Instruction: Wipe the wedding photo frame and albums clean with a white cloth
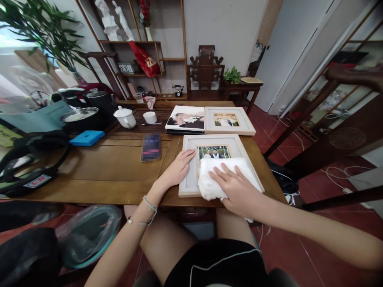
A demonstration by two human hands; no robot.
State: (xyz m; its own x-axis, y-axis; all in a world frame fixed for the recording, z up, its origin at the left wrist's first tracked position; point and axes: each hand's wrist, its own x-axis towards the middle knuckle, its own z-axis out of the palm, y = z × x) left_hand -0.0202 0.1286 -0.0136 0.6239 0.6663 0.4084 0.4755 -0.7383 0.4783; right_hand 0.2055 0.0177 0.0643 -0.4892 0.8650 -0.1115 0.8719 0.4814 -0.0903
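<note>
A pale-framed photo frame (pixel 211 145) lies flat at the near right corner of the wooden desk (pixel 119 167), directly under both hands. The left hand (pixel 178 167) rests palm down on the frame's left border, fingers spread and nearly straight, gripping nothing, only pressing on the mat beside the photograph. The right hand (pixel 236 187) lies flat and open on a white cloth (pixel 218 175) that is bunched over the lower half of the frame; the fingers point toward the far left and the palm pins the cloth against the glass rather than closing around it. The left forearm comes up from the lower left with a thin bracelet at the wrist; the right forearm enters from the lower right edge and crosses low over the desk's near corner. The cloth hides the lower part of the photograph and most of the frame's bottom rail, and the right hand covers part of the cloth, so how the cloth is folded cannot be told. Just beyond the frame lie a second frame (pixel 229 120) and, touching its left side, an unframed print (pixel 186 118) whose faces are blurred. To the left, well apart from the hands, sit a blurred dark booklet (pixel 151 146), a blue box (pixel 86 137), a white teapot (pixel 125 117) and a white cup (pixel 149 117).
</note>
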